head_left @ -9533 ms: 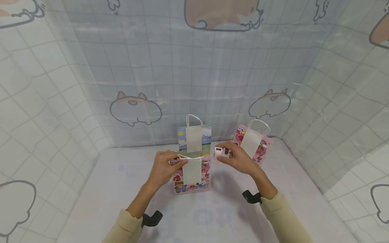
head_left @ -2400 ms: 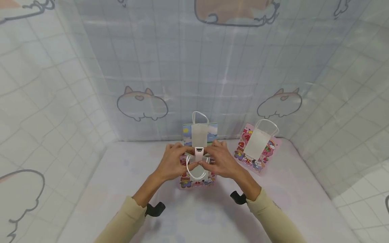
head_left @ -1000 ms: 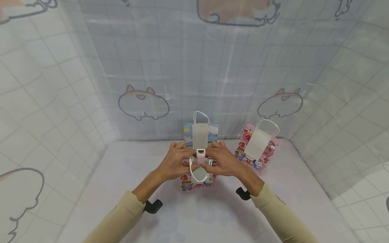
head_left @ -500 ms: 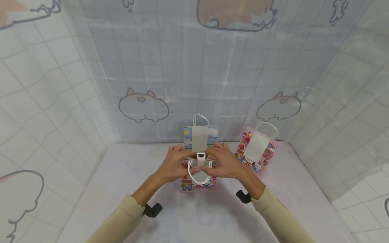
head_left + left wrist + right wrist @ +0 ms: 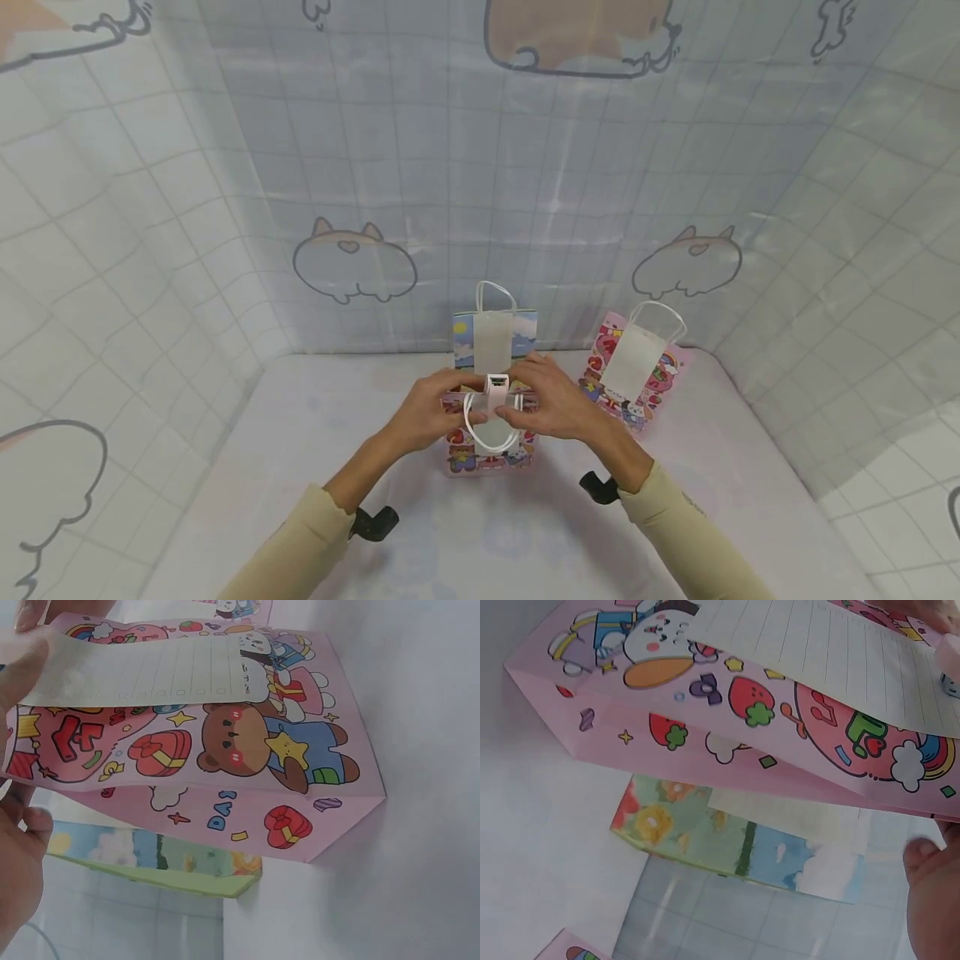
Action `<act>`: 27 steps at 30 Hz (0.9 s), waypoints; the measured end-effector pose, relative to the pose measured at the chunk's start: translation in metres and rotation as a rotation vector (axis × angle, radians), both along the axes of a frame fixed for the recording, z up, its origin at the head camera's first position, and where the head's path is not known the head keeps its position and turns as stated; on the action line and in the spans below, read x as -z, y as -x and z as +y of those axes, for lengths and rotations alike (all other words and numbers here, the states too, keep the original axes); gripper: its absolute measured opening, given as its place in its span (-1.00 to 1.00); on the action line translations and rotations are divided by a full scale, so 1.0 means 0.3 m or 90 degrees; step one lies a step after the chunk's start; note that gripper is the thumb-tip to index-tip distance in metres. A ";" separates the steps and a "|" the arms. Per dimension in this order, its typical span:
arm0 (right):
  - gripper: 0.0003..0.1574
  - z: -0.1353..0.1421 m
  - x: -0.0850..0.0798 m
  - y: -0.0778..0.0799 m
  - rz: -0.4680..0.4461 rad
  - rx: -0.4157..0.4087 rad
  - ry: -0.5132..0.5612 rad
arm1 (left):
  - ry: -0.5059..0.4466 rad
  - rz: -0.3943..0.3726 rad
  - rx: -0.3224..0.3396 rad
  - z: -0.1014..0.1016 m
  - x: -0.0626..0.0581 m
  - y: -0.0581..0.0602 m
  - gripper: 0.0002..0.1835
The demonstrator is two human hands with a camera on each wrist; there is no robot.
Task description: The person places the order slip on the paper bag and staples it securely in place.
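Observation:
A pink gift bag [image 5: 461, 460] with bears and hearts stands upright at the table's middle, its white handle drooping over the front. A lined white paper slip [image 5: 491, 437] lies against its front at the top. My left hand [image 5: 420, 412] pinches the bag's top edge; in the left wrist view its thumb [image 5: 22, 671] rests on the slip. With thumb in front and fingers behind, my right hand [image 5: 558, 404] grips a small pink-and-white stapler [image 5: 497, 396] at the top edge, its metal end up. The stapler's lower part is hidden in the left wrist view.
Right behind stands a blue-and-green landscape gift bag [image 5: 463, 333] with a white slip [image 5: 492, 343]. Another pink gift bag [image 5: 663, 375], also with a slip [image 5: 633, 362], stands tilted to the right. A tiled-pattern curtain [image 5: 517, 192] rises behind the white table [image 5: 300, 467].
Earlier, the right hand held the stapler apart, right of the bag; now it is at the bag's top. The handle has flopped forward. Just now the left hand's raised fingers have lowered.

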State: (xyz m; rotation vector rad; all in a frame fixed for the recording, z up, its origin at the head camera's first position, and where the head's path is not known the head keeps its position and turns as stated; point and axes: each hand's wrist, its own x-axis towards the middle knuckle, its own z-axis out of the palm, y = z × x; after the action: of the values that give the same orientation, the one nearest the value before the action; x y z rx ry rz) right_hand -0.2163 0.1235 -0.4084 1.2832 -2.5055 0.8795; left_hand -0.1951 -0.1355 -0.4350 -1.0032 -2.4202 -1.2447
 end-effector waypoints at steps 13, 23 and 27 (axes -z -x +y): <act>-0.54 0.007 0.012 0.000 -0.075 -0.038 0.091 | -0.062 -0.037 -0.009 -0.010 0.025 0.001 -0.76; -0.58 0.038 -0.020 -0.006 -0.032 0.028 0.146 | -0.051 -0.006 -0.051 -0.032 0.036 0.008 -0.73; -0.61 0.063 -0.033 -0.011 -0.040 0.069 0.160 | -0.048 -0.001 -0.069 -0.051 0.040 0.013 -0.74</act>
State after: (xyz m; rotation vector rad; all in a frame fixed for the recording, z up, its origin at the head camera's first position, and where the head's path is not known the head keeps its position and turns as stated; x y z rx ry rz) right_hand -0.2130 0.1424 -0.3984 1.0465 -2.3895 1.1804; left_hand -0.1991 -0.1508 -0.4469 -0.8390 -2.3755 -1.2892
